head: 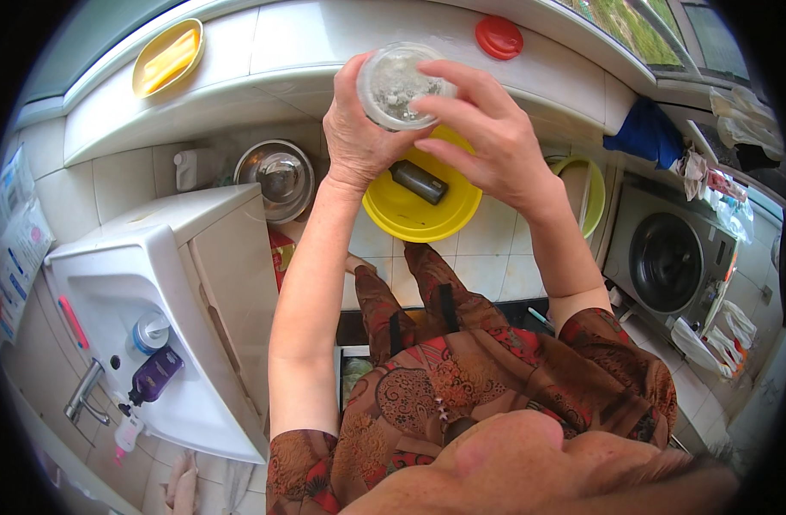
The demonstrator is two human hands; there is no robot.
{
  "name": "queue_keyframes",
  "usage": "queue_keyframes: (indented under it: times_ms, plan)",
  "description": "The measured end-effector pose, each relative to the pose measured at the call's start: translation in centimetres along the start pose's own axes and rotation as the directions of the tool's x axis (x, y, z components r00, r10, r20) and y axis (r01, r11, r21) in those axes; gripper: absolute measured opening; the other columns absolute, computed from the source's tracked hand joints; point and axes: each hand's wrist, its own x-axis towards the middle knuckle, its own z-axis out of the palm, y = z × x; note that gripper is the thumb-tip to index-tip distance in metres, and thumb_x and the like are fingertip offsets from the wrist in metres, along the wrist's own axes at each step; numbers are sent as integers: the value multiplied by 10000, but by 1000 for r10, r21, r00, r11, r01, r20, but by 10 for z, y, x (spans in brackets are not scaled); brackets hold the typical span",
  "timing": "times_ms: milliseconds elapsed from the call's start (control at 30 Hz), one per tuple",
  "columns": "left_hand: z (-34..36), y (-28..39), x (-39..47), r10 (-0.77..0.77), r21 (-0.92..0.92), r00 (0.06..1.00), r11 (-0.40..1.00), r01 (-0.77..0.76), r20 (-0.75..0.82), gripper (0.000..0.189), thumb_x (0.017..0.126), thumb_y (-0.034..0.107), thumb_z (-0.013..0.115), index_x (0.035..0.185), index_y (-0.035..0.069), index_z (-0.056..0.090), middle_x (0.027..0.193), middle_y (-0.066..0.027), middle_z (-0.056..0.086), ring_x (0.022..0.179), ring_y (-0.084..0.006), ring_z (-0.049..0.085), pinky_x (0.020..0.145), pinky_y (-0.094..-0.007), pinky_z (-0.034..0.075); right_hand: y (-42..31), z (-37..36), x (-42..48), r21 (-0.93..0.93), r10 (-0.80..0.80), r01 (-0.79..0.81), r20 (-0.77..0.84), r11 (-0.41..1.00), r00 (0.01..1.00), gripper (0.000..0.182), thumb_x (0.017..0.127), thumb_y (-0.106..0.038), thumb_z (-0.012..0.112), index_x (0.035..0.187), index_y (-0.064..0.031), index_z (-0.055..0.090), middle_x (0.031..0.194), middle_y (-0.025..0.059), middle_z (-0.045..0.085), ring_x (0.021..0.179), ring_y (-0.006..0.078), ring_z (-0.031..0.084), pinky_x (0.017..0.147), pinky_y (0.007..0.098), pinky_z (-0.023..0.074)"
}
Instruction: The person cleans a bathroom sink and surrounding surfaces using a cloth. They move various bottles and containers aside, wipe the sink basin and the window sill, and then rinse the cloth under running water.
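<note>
My left hand [354, 129] grips a clear round jar [367, 90] from the left side, high over the floor. White powder and small crumbs [396, 96] show inside it. Over the jar's mouth, my right hand [489, 122] spreads its fingers, with two fingertips at or just above the opening; whether they touch the contents is unclear. A red round lid [499, 37] rests on the white tiled ledge [316, 38], beyond my right hand. Below both hands is a yellow basin [425, 225] with a dark bottle [420, 182] lying in it.
On the ledge's left sits a yellow dish [137, 77] holding yellow bars [171, 61]. A metal bowl [275, 180] and a green basin [597, 193] flank the yellow basin. Left is a white sink [193, 399] with bottles; right stands a front-loading washing machine [665, 254].
</note>
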Motion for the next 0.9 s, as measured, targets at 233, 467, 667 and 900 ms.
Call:
queue_keyframes:
  times_ms: [233, 467, 667, 900]
  plan:
    - [-17, -10, -15, -74, 61, 997, 995, 75, -17, 904, 565, 371, 883, 1268, 130, 367, 1087, -84, 632, 963, -284, 651, 802, -385, 538, 118, -11, -20, -184, 529, -589, -292, 787, 797, 648, 769, -323, 760, 1262, 20, 515, 1190, 172, 604, 948, 291, 615, 765, 360, 515]
    - [-25, -15, -25, -128, 86, 991, 989, 124, 44, 875, 589, 395, 862, 1267, 144, 369, 1098, -79, 629, 958, -298, 651, 780, -397, 540, 174, 24, -15, -514, 541, -656, -378, 553, 751, 963, 668, -488, 792, 1364, 31, 375, 1178, 201, 598, 1096, 363, 548, 925, 438, 446]
    - [-40, -33, -44, -226, 200, 968, 959, 202, 107, 877, 608, 447, 834, 1277, 141, 357, 1104, -104, 627, 945, -319, 652, 774, -412, 540, 89, 27, -1, 126, 557, -563, 77, 817, 827, 801, 703, -350, 786, 1367, -59, 446, 1188, 155, 607, 1041, 284, 587, 892, 404, 480]
    - [-60, -24, -58, -245, 265, 956, 944, 198, 159, 878, 550, 441, 853, 1260, 157, 422, 1114, -88, 625, 922, -305, 661, 730, -421, 554, -4, 49, 18, 175, 38, -98, 315, 980, 948, 734, 674, -180, 781, 1348, -88, 503, 1162, 92, 621, 1019, 282, 556, 906, 375, 462]
